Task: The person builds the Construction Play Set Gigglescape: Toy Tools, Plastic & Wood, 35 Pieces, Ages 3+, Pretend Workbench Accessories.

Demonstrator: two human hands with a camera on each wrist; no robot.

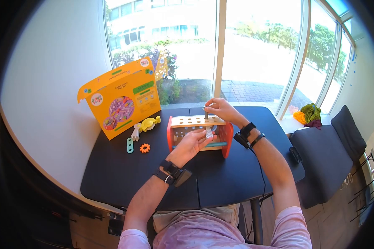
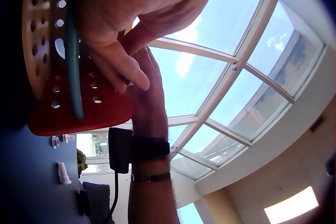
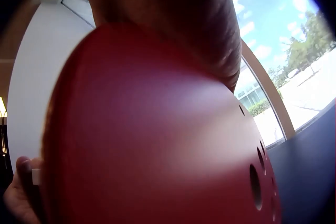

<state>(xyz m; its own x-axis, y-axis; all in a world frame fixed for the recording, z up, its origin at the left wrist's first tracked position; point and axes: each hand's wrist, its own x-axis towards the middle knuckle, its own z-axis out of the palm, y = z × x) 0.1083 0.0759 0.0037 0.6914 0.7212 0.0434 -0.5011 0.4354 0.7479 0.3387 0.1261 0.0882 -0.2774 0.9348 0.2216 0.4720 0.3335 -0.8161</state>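
A toy frame with a pale wooden top (image 1: 183, 121), red side panels (image 1: 228, 139) and a teal bar (image 1: 216, 145) stands on the dark table. Above its top, my right hand (image 1: 222, 111) pinches the upper end of a grey upright piece (image 1: 206, 115) over the row of holes. My left hand (image 1: 189, 145), palm up before the frame, holds a pale grey piece (image 1: 209, 133) with its fingers. In the left wrist view, my left hand (image 2: 147, 3) hides what it grips. A red panel (image 3: 152, 119) covers much of the right wrist view, below my right hand (image 3: 178, 14).
At the left stand a yellow box (image 1: 122, 97), a yellow toy piece (image 1: 148, 123), a white piece (image 1: 136, 132), a teal strip (image 1: 130, 145) and an orange gear (image 1: 145, 148). Pale bolts, one a longer bolt (image 2: 63, 173), lie beyond the red panel. A grey seat (image 1: 320, 157) is at the right.
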